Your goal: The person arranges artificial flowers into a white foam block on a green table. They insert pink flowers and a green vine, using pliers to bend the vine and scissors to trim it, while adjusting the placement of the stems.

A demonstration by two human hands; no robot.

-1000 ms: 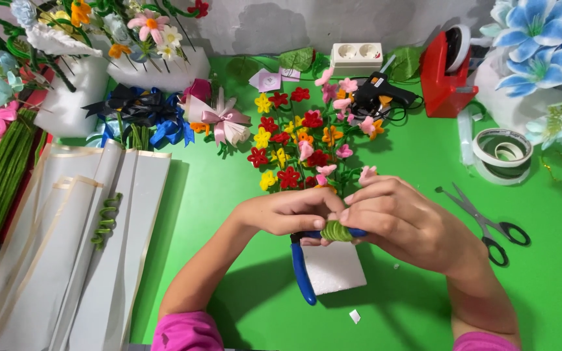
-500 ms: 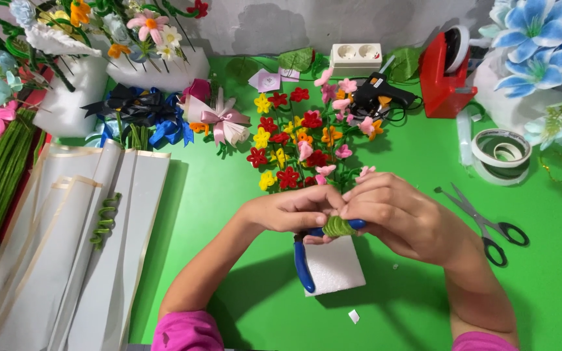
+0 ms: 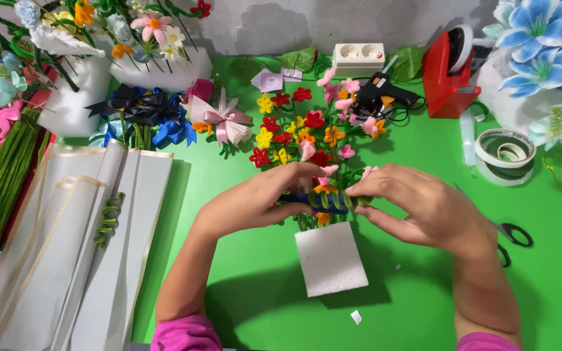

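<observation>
Both hands, left hand (image 3: 258, 198) and right hand (image 3: 417, 205), pinched a green pipe cleaner (image 3: 333, 200) coiled around a blue rod (image 3: 297, 199), mostly hidden; earlier the rod hung downward over the foam block (image 3: 330, 259).

Both arms are showing bare from wrist to above the elbow. The left hand (image 3: 255, 198) and the right hand (image 3: 424, 208) are wearing no gloves, rings or watch. Far back from the fingers, short bright pink sleeves (image 3: 187, 335) are covering the upper arms.
</observation>
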